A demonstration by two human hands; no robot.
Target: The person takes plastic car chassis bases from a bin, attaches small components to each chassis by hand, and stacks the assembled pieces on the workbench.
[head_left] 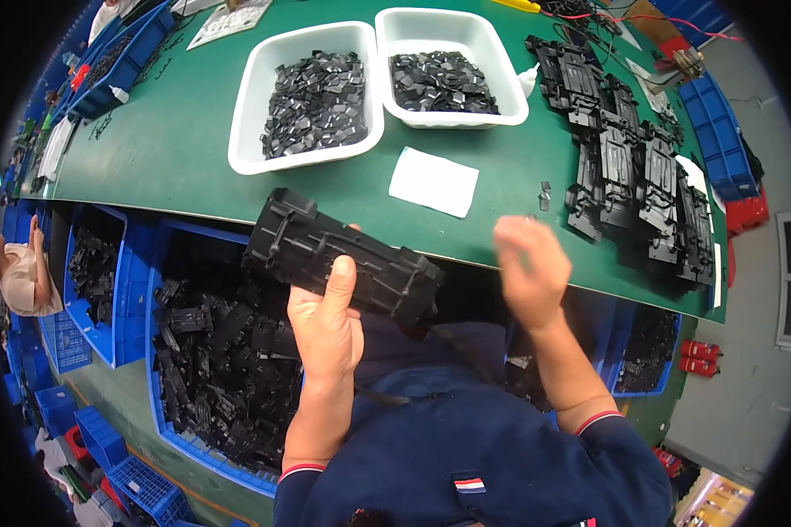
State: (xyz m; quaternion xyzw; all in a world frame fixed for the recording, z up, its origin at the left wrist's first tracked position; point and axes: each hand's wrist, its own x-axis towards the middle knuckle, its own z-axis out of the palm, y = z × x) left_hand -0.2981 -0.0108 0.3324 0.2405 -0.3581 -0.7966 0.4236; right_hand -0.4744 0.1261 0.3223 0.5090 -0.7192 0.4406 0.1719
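Observation:
My left hand (327, 323) grips a long black plastic housing (343, 259), held level over the front edge of the green table (176, 132). My right hand (529, 272) is blurred, raised at the table edge with fingers curled; whether it pinches a small part I cannot tell. Two tiny black clips (545, 195) lie on the table just beyond it. Two white trays (253, 83) (510, 75) full of small black clips stand farther back.
A white cloth (433, 181) lies mid-table. Several black housings (642, 176) are lined up at the right. A blue crate (154, 351) of black parts sits below the table at my left; more blue crates (105, 263) stand around. Another person (22, 277) sits at far left.

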